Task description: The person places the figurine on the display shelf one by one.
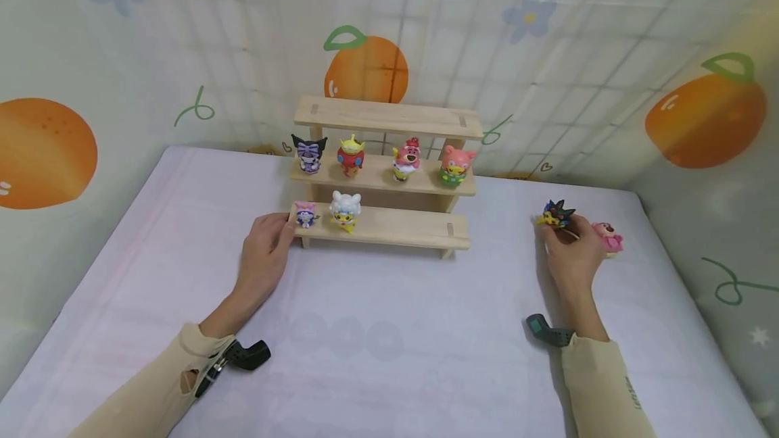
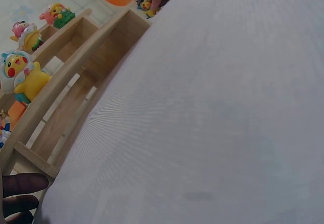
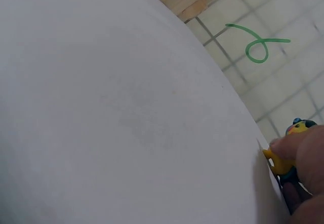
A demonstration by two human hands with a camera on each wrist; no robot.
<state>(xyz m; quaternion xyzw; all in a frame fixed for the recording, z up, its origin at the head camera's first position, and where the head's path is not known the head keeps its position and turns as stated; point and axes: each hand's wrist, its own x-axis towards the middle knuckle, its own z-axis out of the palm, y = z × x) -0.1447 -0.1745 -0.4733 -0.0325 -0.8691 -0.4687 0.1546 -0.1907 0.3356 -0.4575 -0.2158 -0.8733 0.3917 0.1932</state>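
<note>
My left hand [image 1: 266,238] holds the left end of the lowest step of a three-tier wooden display shelf [image 1: 389,225]. In the left wrist view its fingers [image 2: 25,183] appear curled beside the shelf's end leg. Off to the right, my right hand [image 1: 575,249] pinches a small yellow figurine with dark spiky hair [image 1: 555,213] between thumb and fingers, close over the table. The right wrist view shows this figurine's yellow body [image 3: 284,163] partly covered by the hand. Just right of that hand is a pink figurine [image 1: 610,238] on the table.
On the lowest step stand a small purple-and-pink figurine [image 1: 306,214] and a white-hooded yellow one [image 1: 345,210]. Several figurines line the middle step, among them a black-eared one [image 1: 310,154] and a pink-hooded one [image 1: 456,165]. A printed curtain [image 1: 426,39] hangs behind the white-covered table [image 1: 389,384].
</note>
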